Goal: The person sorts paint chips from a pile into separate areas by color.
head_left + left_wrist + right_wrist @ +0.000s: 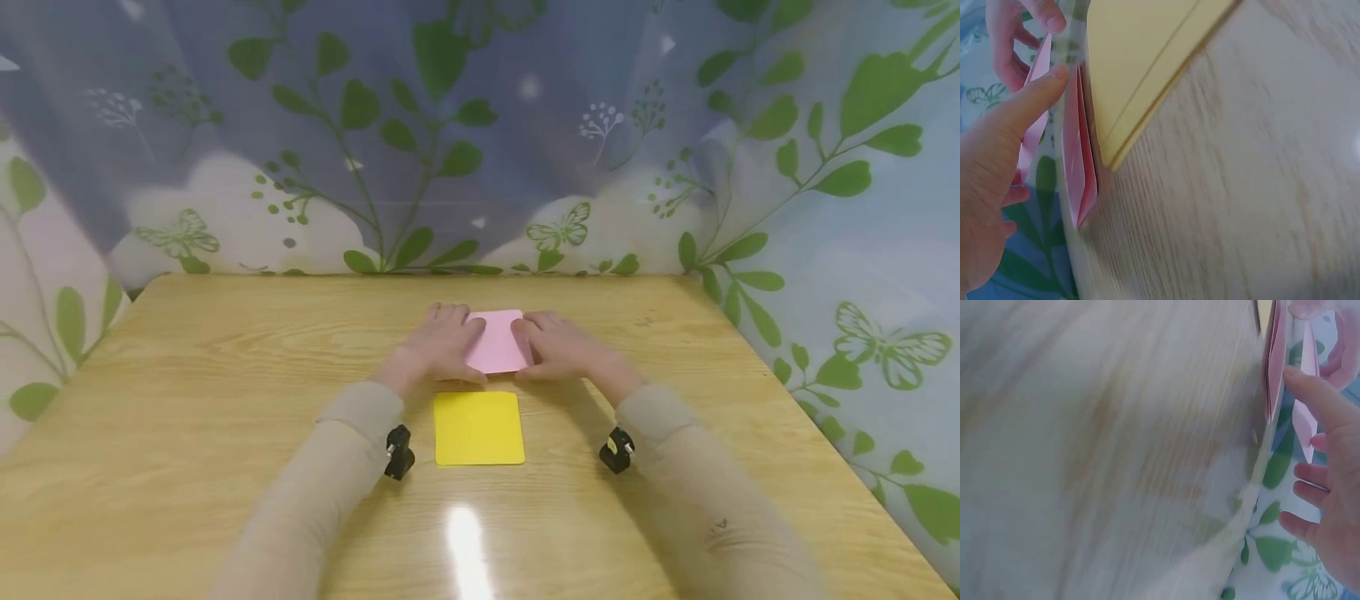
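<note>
Both hands hold a pink square sheet with rounded corners, raised above the far middle of the table. My left hand pinches its left edge, and my right hand pinches the opposite edge. In the left wrist view, the left thumb lies on the near side of the held sheet, with fingers behind it. More pink sheets, slightly spread apart at the edges, lie on the table under the hands; the right wrist view also shows these sheets. Nearer me lies a yellow square stack with layered edges.
The wooden table reaches back to a curtain printed with leaves and butterflies. Black camera mounts sit at the left wrist and the right wrist. Light glares off the table's near middle.
</note>
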A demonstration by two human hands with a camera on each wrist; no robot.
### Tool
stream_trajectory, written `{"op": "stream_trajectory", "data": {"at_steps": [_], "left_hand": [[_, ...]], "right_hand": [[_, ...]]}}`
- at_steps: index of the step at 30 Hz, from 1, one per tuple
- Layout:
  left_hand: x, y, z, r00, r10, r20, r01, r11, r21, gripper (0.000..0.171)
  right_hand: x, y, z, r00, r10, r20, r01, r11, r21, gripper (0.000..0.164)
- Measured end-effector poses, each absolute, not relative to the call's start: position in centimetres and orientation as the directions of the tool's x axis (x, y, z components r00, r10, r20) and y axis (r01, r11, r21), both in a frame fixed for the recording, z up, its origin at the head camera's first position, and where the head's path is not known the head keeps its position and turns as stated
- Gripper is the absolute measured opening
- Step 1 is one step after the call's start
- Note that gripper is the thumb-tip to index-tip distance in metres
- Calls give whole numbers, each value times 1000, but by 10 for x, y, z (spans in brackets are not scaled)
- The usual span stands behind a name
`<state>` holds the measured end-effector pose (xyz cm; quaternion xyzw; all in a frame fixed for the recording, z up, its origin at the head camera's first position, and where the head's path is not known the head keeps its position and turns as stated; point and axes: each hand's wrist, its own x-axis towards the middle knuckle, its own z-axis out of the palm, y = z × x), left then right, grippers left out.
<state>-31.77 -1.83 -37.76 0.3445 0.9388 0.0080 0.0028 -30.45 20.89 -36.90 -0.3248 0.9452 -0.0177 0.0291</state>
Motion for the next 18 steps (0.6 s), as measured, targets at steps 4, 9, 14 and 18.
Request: {"op": "stream_trajectory", "data": {"at_steps": [4, 9, 14, 18], "left_hand": [[-318, -25, -376, -772, 634, -31, 633, 773, 41, 86], [-320, -35, -378, -783, 620, -57, 616, 785, 75, 84], [-322, -41, -382, -795, 600, -88, 588, 798, 130, 84], [-322, -47, -385, -807, 577, -127, 552, 813, 186, 85]], "right_hand": [[-308, 199, -373, -796, -600, -74, -599, 800, -38, 75], [-313, 185, -378, -798, -593, -110, -595, 804, -13, 71], [-316, 174, -381, -800, -584, -142, -587, 809, -21, 68], [-317, 168, -383, -789, -590, -169, -596, 803, -21, 62]]}}
